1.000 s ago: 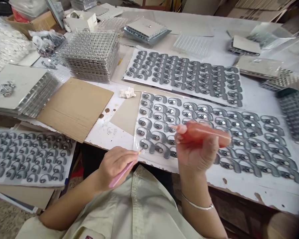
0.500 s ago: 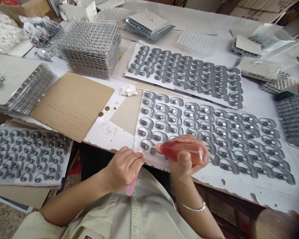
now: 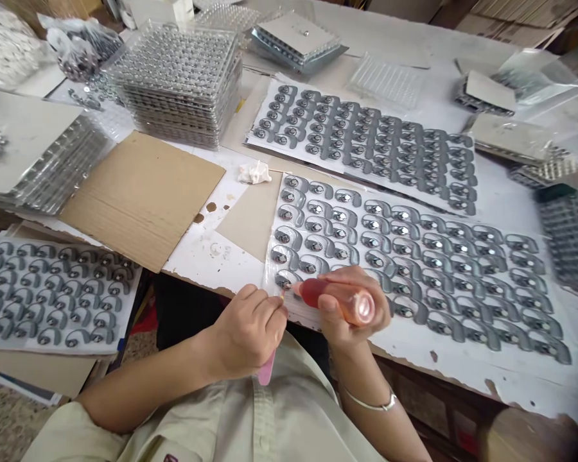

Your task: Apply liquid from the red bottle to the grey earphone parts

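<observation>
My right hand (image 3: 354, 308) is closed round a small orange-red squeeze bottle (image 3: 340, 300), its nozzle pointing left at the near-left corner of a white sheet (image 3: 462, 350) covered with rows of grey hook-shaped pieces (image 3: 414, 256) with shiny centres. My left hand (image 3: 250, 330) pinches a thin pink stick (image 3: 268, 369), its tip meeting the bottle nozzle beside the nearest grey piece (image 3: 285, 280).
A second sheet of grey pieces (image 3: 366, 141) lies behind, a third (image 3: 52, 295) at lower left. Stacked clear trays (image 3: 178, 83) stand at the back left, more trays (image 3: 43, 167) at far left. Brown cardboard (image 3: 144, 196) and a crumpled white wad (image 3: 254, 172) lie between.
My right hand came down from mid-air and leftward, bringing the bottle nozzle to the sheet's near-left corner. My left hand moved right with the pink stick to meet it.
</observation>
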`<state>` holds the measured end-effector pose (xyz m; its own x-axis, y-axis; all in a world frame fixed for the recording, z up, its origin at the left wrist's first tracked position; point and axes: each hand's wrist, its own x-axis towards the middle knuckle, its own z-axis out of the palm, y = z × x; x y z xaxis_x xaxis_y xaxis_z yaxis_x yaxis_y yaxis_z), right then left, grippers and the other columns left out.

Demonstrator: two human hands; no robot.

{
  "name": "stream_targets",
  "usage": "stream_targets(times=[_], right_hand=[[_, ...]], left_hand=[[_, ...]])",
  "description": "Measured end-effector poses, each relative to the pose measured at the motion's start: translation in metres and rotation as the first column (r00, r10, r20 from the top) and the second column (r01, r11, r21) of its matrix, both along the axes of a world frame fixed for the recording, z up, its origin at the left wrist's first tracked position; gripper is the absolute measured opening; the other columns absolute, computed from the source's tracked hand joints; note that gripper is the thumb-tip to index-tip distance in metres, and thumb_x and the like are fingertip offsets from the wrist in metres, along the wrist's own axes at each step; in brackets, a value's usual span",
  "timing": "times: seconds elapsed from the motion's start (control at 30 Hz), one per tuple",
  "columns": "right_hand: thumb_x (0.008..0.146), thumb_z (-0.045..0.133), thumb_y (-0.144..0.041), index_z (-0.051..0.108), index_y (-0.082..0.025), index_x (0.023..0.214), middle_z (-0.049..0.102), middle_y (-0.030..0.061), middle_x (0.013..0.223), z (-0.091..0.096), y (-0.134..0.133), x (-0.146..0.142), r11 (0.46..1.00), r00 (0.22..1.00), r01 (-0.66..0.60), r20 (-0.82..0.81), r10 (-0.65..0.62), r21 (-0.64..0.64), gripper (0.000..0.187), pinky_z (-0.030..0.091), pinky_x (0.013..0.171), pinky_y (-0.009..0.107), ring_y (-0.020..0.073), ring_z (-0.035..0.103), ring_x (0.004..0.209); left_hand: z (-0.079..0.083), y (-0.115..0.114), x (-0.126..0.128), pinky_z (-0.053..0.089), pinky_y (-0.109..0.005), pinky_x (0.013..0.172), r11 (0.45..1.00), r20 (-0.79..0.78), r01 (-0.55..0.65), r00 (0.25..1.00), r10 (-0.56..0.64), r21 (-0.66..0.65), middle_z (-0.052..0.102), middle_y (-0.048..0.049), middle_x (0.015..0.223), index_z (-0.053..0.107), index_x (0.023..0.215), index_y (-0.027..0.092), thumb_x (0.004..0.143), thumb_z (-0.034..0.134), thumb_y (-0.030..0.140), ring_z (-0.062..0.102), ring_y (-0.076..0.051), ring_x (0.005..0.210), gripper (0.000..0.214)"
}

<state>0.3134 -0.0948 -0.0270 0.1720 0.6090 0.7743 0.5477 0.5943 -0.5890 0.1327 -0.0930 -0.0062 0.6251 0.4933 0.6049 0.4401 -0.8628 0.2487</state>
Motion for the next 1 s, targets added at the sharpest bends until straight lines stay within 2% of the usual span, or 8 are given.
stream_targets(times=[0.23, 0.43, 1.0], right_hand=[[0.076, 0.069, -0.026, 0.056, -0.021, 0.102, 0.06, 0.0013, 0.079, -0.0031, 0.0012, 0.0008, 0.999, 0.999, 0.033, 0.017, -0.033, 0.02, 0.029, 0.046, 0.051, 0.032, 0.0163, 0.056, 0.061], [0.077, 0.069, -0.026, 0.057, -0.016, 0.101, 0.061, 0.0029, 0.078, -0.0045, 0.0017, 0.0028, 0.998, 0.997, 0.031, 0.064, -0.035, 0.058, 0.028, 0.045, 0.05, 0.031, 0.0155, 0.055, 0.059], [0.079, 0.067, -0.025, 0.057, -0.016, 0.1, 0.06, 0.0017, 0.079, -0.0032, 0.0002, 0.0036, 0.997, 0.996, 0.05, 0.068, -0.054, 0.06, 0.025, 0.045, 0.052, 0.03, 0.0149, 0.056, 0.061]], left_hand=[[0.0014, -0.0002, 0.0014, 0.041, -0.033, 0.056, 1.0, -0.017, -0.007, 1.0, 0.007, 0.003, 0.064, -0.0105, 0.071, 0.058, 0.082, 0.01, 0.089, 0.04, 0.004, 0.054, -0.02, 0.063, 0.021], [0.0021, -0.0015, 0.0008, 0.042, -0.032, 0.056, 1.0, -0.035, -0.022, 0.999, 0.022, 0.011, 0.063, -0.0088, 0.069, 0.058, 0.081, 0.01, 0.089, 0.042, 0.004, 0.053, -0.019, 0.062, 0.019], [0.0046, -0.0012, 0.0012, 0.042, -0.031, 0.056, 1.0, -0.032, -0.022, 0.999, 0.022, 0.002, 0.061, -0.0081, 0.066, 0.058, 0.082, 0.01, 0.09, 0.041, 0.004, 0.052, -0.019, 0.061, 0.02]])
